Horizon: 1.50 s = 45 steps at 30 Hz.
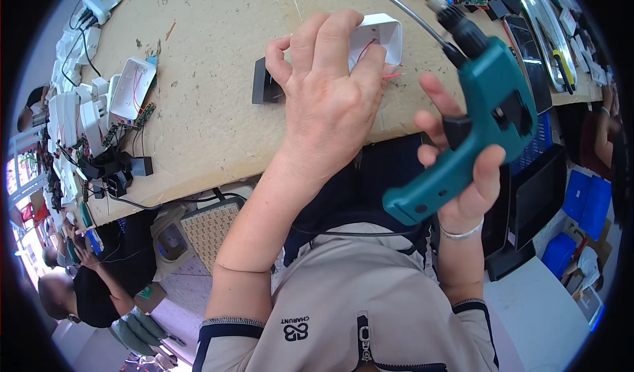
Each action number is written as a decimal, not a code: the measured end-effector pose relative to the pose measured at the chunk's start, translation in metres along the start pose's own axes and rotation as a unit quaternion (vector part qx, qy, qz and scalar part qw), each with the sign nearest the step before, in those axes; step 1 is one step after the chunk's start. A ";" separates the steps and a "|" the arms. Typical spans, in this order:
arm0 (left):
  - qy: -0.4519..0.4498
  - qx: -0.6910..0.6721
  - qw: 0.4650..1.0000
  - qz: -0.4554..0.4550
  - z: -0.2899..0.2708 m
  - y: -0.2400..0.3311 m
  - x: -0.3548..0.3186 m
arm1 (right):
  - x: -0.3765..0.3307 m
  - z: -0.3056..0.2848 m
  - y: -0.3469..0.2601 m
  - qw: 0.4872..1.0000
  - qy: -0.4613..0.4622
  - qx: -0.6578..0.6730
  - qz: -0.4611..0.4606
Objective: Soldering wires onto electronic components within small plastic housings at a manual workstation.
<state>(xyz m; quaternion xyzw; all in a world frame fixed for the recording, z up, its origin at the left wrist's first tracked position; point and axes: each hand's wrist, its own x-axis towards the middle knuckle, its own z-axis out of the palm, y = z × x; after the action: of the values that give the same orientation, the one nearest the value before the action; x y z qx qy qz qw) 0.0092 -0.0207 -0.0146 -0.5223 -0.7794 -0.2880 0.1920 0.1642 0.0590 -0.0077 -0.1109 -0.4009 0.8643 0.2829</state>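
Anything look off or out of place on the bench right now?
Nothing is spilled or broken. The white housing under the left hand lies open with loose red wires sticking out. The right hand holds the teal driver off the bench edge. The worktop is scuffed.

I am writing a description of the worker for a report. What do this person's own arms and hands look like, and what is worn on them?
Both forearms are bare. The sleeves are short, beige, and end in a dark navy band with a thin speckled grey edge. The left hand wears nothing that I can see. The right hand has a thin silver-coloured bracelet at the wrist. No gloves, no watch.
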 end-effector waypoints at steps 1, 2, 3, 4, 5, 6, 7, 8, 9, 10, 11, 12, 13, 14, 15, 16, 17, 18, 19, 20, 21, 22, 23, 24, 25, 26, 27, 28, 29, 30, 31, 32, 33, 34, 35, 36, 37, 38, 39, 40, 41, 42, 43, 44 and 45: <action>0.003 0.003 1.000 0.006 0.000 0.001 0.000 | 0.005 0.000 0.001 1.000 0.001 0.000 -0.001; 0.006 0.006 1.000 0.013 0.000 0.002 0.000 | 0.009 0.001 0.002 1.000 -0.011 -0.002 0.004; 0.006 0.006 1.000 0.014 0.001 0.002 0.000 | 0.012 0.001 0.003 1.000 -0.022 -0.004 0.010; 0.011 0.005 1.000 0.019 0.002 0.001 -0.001 | 0.015 0.001 0.005 1.000 -0.026 -0.001 0.009; 0.016 0.005 1.000 0.025 0.003 0.001 -0.001 | 0.015 0.002 0.006 1.000 -0.026 -0.001 0.008; 0.016 0.004 1.000 0.025 0.002 0.001 -0.001 | 0.016 0.002 0.006 1.000 -0.010 -0.010 0.015; 0.012 0.001 1.000 0.020 0.001 0.002 -0.001 | 0.017 0.002 0.006 1.000 0.005 -0.019 0.022; 0.009 -0.002 1.000 0.015 0.000 0.002 -0.001 | 0.018 0.002 0.007 1.000 0.005 -0.019 0.022; 0.009 -0.002 1.000 0.015 -0.001 0.003 -0.001 | 0.018 0.001 0.007 0.999 0.016 -0.020 0.024; 0.024 -0.019 0.999 0.017 -0.003 0.003 -0.001 | 0.018 0.000 0.008 0.999 0.026 -0.020 0.027; 0.040 -0.037 0.998 0.019 -0.004 0.003 -0.001 | 0.018 -0.001 0.008 0.999 0.026 -0.020 0.027; 0.040 -0.036 0.998 0.019 -0.004 0.001 -0.002 | 0.019 -0.002 0.007 0.999 0.029 -0.014 0.028; 0.058 -0.068 0.995 0.032 -0.001 -0.003 -0.004 | 0.020 -0.002 0.006 0.999 0.031 -0.008 0.029; 0.076 -0.100 0.991 0.046 0.001 -0.005 -0.006 | 0.021 -0.003 0.006 0.999 0.030 -0.008 0.029; 0.075 -0.099 0.991 0.045 0.003 -0.007 -0.007 | 0.022 -0.004 0.006 0.999 0.023 -0.005 0.026; 0.087 -0.106 0.989 0.057 0.006 -0.009 -0.007 | 0.022 -0.005 0.006 1.000 0.016 -0.002 0.023; 0.099 -0.113 0.986 0.069 0.007 -0.010 -0.007 | 0.023 -0.006 0.007 1.000 0.015 -0.002 0.023; 0.099 -0.113 0.986 0.069 0.006 -0.010 -0.006 | 0.024 -0.006 0.008 1.000 0.017 0.004 0.023; 0.085 -0.117 0.987 0.068 0.002 -0.008 -0.003 | 0.025 -0.007 0.008 0.999 0.019 0.011 0.024; 0.072 -0.121 0.988 0.067 0.001 -0.008 -0.002 | 0.025 -0.008 0.009 0.999 0.019 0.011 0.023; 0.072 -0.120 0.988 0.067 0.001 -0.007 -0.001 | 0.025 -0.008 0.009 0.999 0.021 0.010 0.024; 0.075 -0.133 0.987 0.055 0.003 -0.005 -0.001 | 0.026 -0.008 0.009 0.999 0.022 0.009 0.025; 0.078 -0.145 0.985 0.043 0.004 -0.005 -0.001 | 0.027 -0.007 0.009 0.999 0.021 0.010 0.025; 0.078 -0.146 0.985 0.043 0.007 -0.004 -0.003 | 0.027 -0.007 0.009 0.999 0.023 0.010 0.021; 0.080 -0.142 0.986 0.044 0.011 -0.005 -0.005 | 0.028 -0.006 0.010 0.999 0.024 0.010 0.018; 0.082 -0.138 0.986 0.045 0.012 -0.005 -0.007 | 0.028 -0.006 0.010 0.999 0.025 0.010 0.018; 0.081 -0.137 0.986 0.046 0.013 -0.005 -0.006 | 0.028 -0.005 0.010 0.999 0.031 0.003 0.021; 0.086 -0.133 0.986 0.051 0.013 -0.006 -0.007 | 0.029 -0.005 0.010 0.999 0.037 -0.004 0.025; 0.090 -0.127 0.986 0.056 0.013 -0.007 -0.007 | 0.029 -0.006 0.010 0.999 0.037 -0.003 0.025; 0.090 -0.127 0.986 0.056 0.013 -0.007 -0.006 | 0.030 -0.007 0.010 0.999 0.027 0.000 0.019; 0.098 -0.128 0.986 0.051 0.013 -0.008 -0.005 | 0.030 -0.008 0.010 1.000 0.016 0.003 0.013; 0.106 -0.129 0.985 0.046 0.012 -0.008 -0.004 | 0.029 -0.009 0.008 1.000 0.016 0.003 0.013; 0.105 -0.129 0.985 0.045 0.010 -0.008 -0.004 | 0.026 -0.009 0.006 1.000 0.010 0.000 -0.004; 0.089 -0.105 0.990 0.035 0.005 -0.007 -0.003 | 0.023 -0.011 0.003 1.000 0.004 -0.004 -0.021; 0.072 -0.081 0.994 0.025 0.002 -0.007 -0.002 | 0.017 -0.013 -0.001 1.000 0.006 -0.004 -0.020; 0.072 -0.079 0.994 0.024 0.000 -0.007 -0.001 | 0.010 -0.014 -0.006 0.999 0.011 -0.032 -0.033; 0.083 -0.044 0.996 0.014 0.001 -0.008 0.001 | 0.002 -0.017 -0.010 0.997 0.017 -0.062 -0.046; 0.093 -0.008 0.996 0.005 0.001 -0.009 0.002 | -0.006 -0.019 -0.014 0.995 0.023 -0.087 -0.047; 0.093 -0.006 0.996 0.003 -0.001 -0.009 0.005 | -0.015 -0.019 -0.018 0.995 0.022 -0.086 -0.045; 0.076 -0.002 0.997 -0.007 -0.002 -0.008 0.008 | -0.024 -0.019 -0.024 0.988 0.038 -0.144 -0.051; 0.060 0.001 0.998 -0.017 -0.001 -0.008 0.009 | -0.031 -0.018 -0.028 0.976 0.054 -0.202 -0.056; 0.059 0.002 0.998 -0.017 0.000 -0.008 0.011 | -0.035 -0.013 -0.029 0.973 0.083 -0.208 -0.061; 0.052 -0.011 0.998 -0.029 0.002 -0.009 0.012 | -0.041 -0.013 -0.030 0.973 0.083 -0.207 -0.061; 0.045 -0.024 0.998 -0.041 0.003 -0.010 0.013 | -0.048 -0.013 -0.031 0.965 0.100 -0.235 -0.061; 0.044 -0.025 0.998 -0.041 0.003 -0.010 0.014 | -0.055 -0.012 -0.033 0.955 0.119 -0.265 -0.061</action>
<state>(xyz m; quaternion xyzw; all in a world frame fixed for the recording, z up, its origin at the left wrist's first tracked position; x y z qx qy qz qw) -0.0047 -0.0119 -0.0110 -0.4813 -0.7836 -0.3374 0.2011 0.2271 0.0522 0.0069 -0.2589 -0.5849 0.6889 0.3409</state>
